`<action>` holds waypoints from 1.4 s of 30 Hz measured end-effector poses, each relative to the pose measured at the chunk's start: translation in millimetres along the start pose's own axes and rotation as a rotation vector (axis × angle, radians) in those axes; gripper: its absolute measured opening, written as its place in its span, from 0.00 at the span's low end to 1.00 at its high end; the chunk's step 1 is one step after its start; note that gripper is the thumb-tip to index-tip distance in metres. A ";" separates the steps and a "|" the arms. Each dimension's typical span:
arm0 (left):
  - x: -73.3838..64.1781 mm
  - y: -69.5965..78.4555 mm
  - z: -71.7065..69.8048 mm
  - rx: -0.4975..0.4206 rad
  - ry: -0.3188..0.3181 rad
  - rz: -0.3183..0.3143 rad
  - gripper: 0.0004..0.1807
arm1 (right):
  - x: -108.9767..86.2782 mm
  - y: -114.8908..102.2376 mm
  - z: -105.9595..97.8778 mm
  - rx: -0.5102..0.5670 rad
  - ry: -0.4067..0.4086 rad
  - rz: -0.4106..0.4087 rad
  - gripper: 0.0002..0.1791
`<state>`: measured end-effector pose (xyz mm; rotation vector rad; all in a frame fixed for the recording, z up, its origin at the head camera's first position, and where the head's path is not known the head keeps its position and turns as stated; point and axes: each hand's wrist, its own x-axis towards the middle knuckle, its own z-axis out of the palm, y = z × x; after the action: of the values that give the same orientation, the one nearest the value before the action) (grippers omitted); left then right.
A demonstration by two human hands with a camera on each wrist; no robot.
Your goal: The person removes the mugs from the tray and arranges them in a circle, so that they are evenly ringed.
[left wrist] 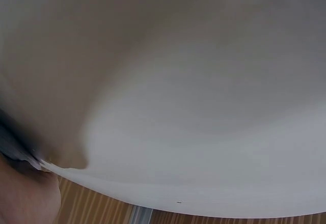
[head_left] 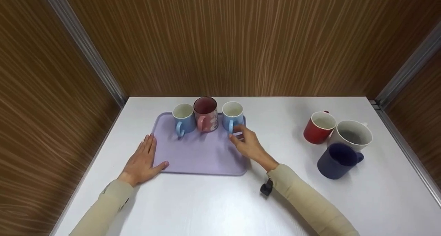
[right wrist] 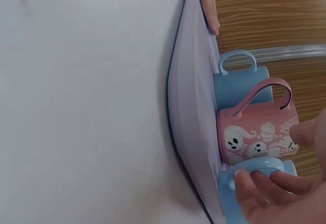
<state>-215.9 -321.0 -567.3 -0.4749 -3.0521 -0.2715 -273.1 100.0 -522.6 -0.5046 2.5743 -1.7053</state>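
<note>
On the lilac tray (head_left: 200,160), three mugs stand in a row along the far side: a light blue mug (head_left: 186,123), a pink mug (head_left: 211,121) with white ghost drawings, and a second light blue mug (head_left: 236,121). My right hand (head_left: 248,144) is at the second blue mug's handle (right wrist: 262,163), fingertips right at it. The thumb (right wrist: 305,133) is spread away from the fingers, on the handle's other side. My left hand (head_left: 140,162) rests flat at the tray's left edge, thumb across its near corner. The left wrist view shows mostly table surface.
At the right of the white table (head_left: 193,201) stand a red mug (head_left: 315,134), a wide white mug (head_left: 361,144) and a dark blue mug (head_left: 330,167), close together. Wood-grain panels (head_left: 241,39) wall in the back and sides.
</note>
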 end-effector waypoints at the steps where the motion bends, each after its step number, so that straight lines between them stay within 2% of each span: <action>1: 0.0 0.1 0.3 -0.002 0.001 0.003 0.61 | 1.0 0.8 2.2 0.031 0.005 0.020 0.19; 8: -1.1 0.5 -0.6 -0.002 0.021 0.007 0.61 | 10.9 2.0 18.1 0.272 0.027 0.152 0.18; 13: -0.2 1.6 -1.0 -0.004 0.028 0.015 0.61 | 15.0 1.1 27.3 0.409 0.046 0.226 0.11; 23: -0.2 2.0 -1.5 0.003 0.025 0.013 0.61 | 17.8 1.8 36.2 0.322 0.138 0.217 0.17; 36: -2.3 2.6 -0.7 -0.015 0.021 0.010 0.60 | 15.1 7.5 34.3 0.266 0.152 0.230 0.21; 42: -1.7 0.9 -0.9 -0.014 0.038 0.018 0.60 | 13.4 -3.9 27.2 0.278 0.147 0.191 0.21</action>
<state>-214.0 -320.9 -566.4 -0.4915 -3.0090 -0.2986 -279.8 70.6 -527.9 -0.1227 2.3238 -2.0497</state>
